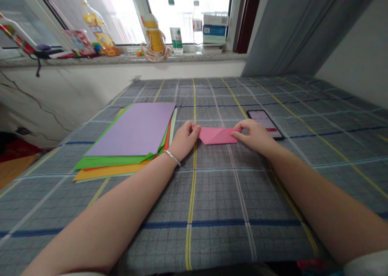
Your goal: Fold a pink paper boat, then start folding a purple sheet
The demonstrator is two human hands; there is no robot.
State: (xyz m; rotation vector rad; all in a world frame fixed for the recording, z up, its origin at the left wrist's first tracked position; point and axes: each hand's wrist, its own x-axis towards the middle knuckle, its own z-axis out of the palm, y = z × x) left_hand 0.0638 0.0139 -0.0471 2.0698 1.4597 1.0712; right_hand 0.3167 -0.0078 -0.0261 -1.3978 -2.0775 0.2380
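A small folded sheet of pink paper (216, 135) is stretched between my two hands, just above or on the plaid cloth; I cannot tell whether it touches. My left hand (184, 138) pinches its left end between thumb and fingers, a silver bangle on the wrist. At the paper's right end, my right hand (254, 135) grips the corner the same way. Diagonal crease lines and a slanted lower left corner show on the paper. Partly behind my right hand lies a phone (273, 126) with its screen lit.
To the left lies a stack of coloured paper (130, 130), purple on top, with green, orange and yellow edges below. Plaid cloth (218, 195) covers the surface. Bottles, a yellow cup (155, 37) and boxes (214, 31) line the windowsill. A grey curtain (281, 25) hangs at right.
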